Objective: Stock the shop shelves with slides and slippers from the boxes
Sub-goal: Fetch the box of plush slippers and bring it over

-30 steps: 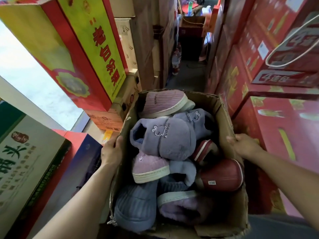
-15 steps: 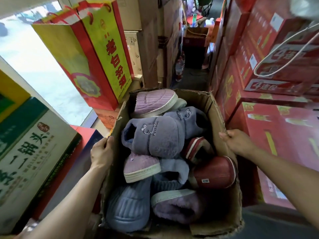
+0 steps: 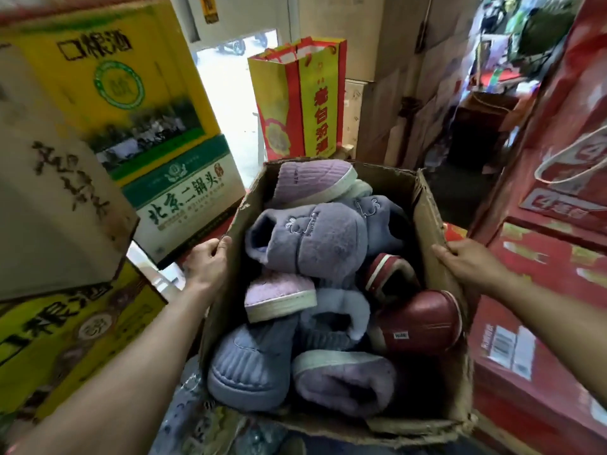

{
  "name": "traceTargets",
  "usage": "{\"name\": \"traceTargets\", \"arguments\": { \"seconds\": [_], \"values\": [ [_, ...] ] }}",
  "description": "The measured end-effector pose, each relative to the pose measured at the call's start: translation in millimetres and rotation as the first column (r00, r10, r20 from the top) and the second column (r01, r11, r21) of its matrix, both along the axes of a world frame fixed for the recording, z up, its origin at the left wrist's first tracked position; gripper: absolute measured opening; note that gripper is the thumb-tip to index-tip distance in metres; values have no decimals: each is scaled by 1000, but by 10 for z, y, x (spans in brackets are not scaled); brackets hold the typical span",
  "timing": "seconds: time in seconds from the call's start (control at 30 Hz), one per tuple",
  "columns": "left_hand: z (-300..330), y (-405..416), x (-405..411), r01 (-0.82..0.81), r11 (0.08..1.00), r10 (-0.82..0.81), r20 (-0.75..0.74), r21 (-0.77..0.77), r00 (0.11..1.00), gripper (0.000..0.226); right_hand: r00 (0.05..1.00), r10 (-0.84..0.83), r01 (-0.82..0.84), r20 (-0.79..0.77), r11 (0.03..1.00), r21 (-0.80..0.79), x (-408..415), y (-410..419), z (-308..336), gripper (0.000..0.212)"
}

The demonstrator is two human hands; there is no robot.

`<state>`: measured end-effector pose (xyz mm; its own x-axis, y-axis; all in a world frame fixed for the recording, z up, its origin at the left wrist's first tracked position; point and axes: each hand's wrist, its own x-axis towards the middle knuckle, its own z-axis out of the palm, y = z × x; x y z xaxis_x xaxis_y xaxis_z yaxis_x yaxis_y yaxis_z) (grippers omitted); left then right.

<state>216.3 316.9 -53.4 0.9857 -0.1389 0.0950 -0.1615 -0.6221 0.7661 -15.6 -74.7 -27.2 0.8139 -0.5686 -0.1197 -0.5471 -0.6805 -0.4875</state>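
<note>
Head view: person holds an open cardboard box (image 3: 427, 224) between both hands. Left hand (image 3: 205, 261) grips the box's left wall, thumb hooked over the top edge, fingers out of sight on the outer side. Right hand (image 3: 466, 257) grips the right wall at its rim, fingers curled over the edge.

Between the hands the box is packed with plush slippers. Grey-blue slipper with embroidered motif (image 3: 308, 241) lies on top, just right of the left hand. Lilac ribbed slipper with cream sole (image 3: 312, 182) sits at the far end, beyond both hands. Smaller lilac slipper (image 3: 279, 295) is nearer the person, below the left hand. Two dark red slippers stack along the right wall: one (image 3: 387, 274) just left of the right hand, the other (image 3: 420, 323) closer to the person. Blue ribbed slipper (image 3: 249, 366) and pale purple fleece slipper (image 3: 345, 382) fill the near end.

Outside the left hand: stacked liquor cartons (image 3: 184, 192), yellow and green print. Ahead of the box: yellow-red gift bag (image 3: 305, 103). Outside the right hand: red cartons (image 3: 542, 290), close against the box.
</note>
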Motion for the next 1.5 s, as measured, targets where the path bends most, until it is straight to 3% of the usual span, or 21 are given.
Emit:
{"name": "traceTargets", "arguments": {
  "seconds": [0.23, 0.37, 0.5, 0.7, 0.93, 1.13, 1.5],
  "values": [
    [142, 820, -1259, -201, 977, 202, -3, -75, 979, 42, 984, 179, -180, 22, 983, 30, -334, 448, 195, 38],
    [187, 1352, -1893, -277, 960, 277, -7, 50, 961, 49, 971, 239, -237, -24, 970, 60, -531, 840, 251, 41],
    [250, 1847, -2601, -364, 928, 364, 16, 77, 931, 47, 948, 316, -313, -19, 944, 105, -787, 1254, 267, 41],
    [353, 2541, -3862, -561, 828, 561, -34, 3, 827, 48, 884, 467, -463, -37, 883, 71, -1281, 1953, 270, 35],
    [444, 3385, -5699, -741, 671, 741, -3, -7, 671, 44, 788, 613, -614, -65, 789, -5, -2216, 3084, 505, 45],
    [515, 4120, -7371, -875, 483, 876, -6, 27, 483, 50, 622, 779, -783, -85, 621, -34, -3041, 4159, 572, 39],
    [467, 5425, -9855, -997, 75, 996, -56, 3, 75, 48, 183, 972, -983, -145, 177, -54, -4023, 6725, 614, 40]
  ]
}}
